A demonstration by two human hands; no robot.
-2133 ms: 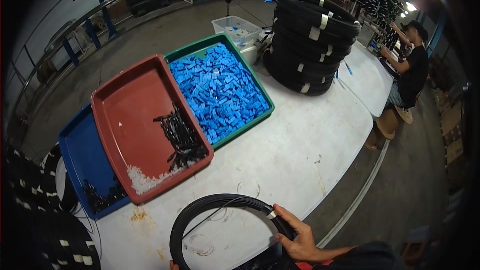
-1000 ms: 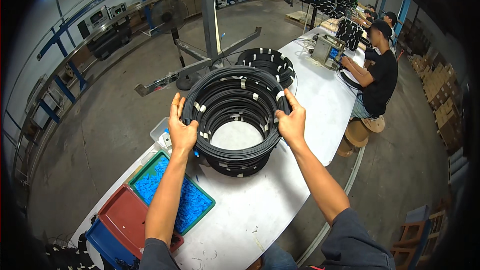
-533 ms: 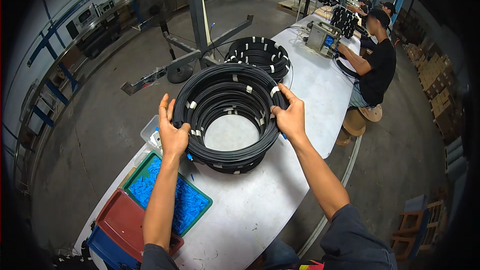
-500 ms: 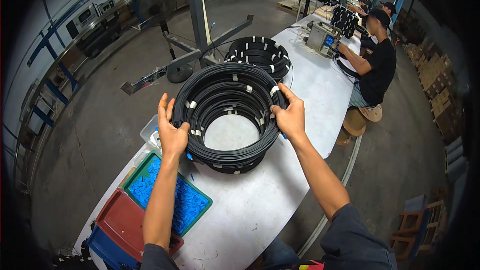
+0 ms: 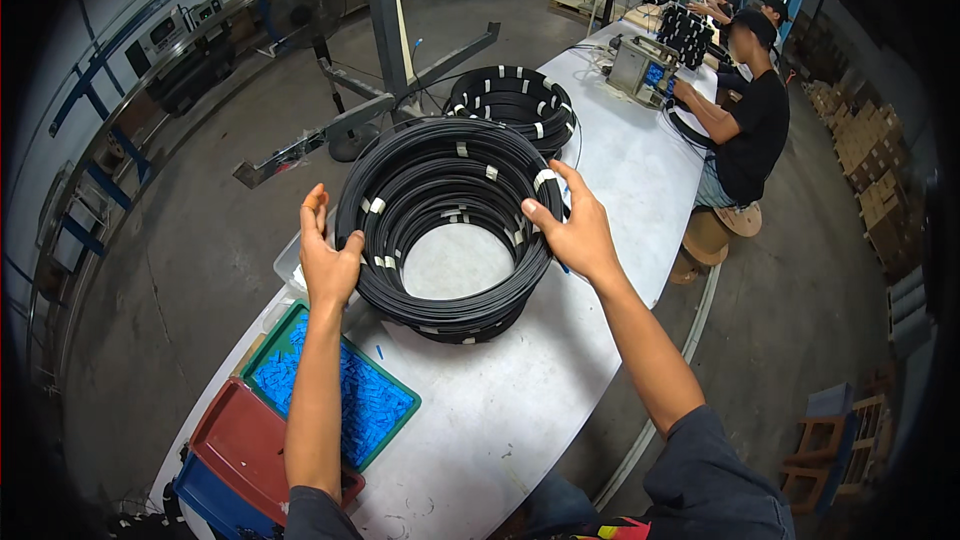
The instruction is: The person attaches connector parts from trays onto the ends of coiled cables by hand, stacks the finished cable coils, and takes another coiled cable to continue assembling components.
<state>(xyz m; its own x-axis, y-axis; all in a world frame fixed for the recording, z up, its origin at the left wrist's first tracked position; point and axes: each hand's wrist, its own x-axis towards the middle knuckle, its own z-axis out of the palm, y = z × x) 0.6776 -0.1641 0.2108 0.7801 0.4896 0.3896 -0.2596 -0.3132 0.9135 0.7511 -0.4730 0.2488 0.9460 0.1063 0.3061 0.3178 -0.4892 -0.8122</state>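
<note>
long white table (image 5: 610,170) runs away up the frame, curved front edge lower right. on it, centre frame, a stack of black cable coils (image 5: 445,225), wide rings bound at intervals with short white tape ties, open middle showing bare tabletop. top ring sits tilted, lifted a little at its far side, lower rings flat on the table.

left hand (image 5: 325,260) on the stack's left rim, palm against the outside, fingers pointing up and only loosely curled, thumb toward the coil; not wrapped round it. right hand (image 5: 570,230) on the right rim, thumb hooked over the top ring, fingers spread along the outside, clamped on the cable.

behind it, a second coil stack (image 5: 515,105), same black with white ties, near but apart. further up, a co-worker in black (image 5: 745,125) seated on a stool at a small grey machine (image 5: 640,65); more coils hang beyond.

near end of the table: green tray (image 5: 330,395) full of small blue pieces, then a red tray (image 5: 250,445) overlapping a blue tray (image 5: 205,495), lower left. brown cartons (image 5: 875,200) stacked along the right wall; labels too small to tell.

against half a second ago: hands on the same rims of the same stack, grip unchanged; view now closer and lower over the coil, trays a bit further up into frame.
</note>
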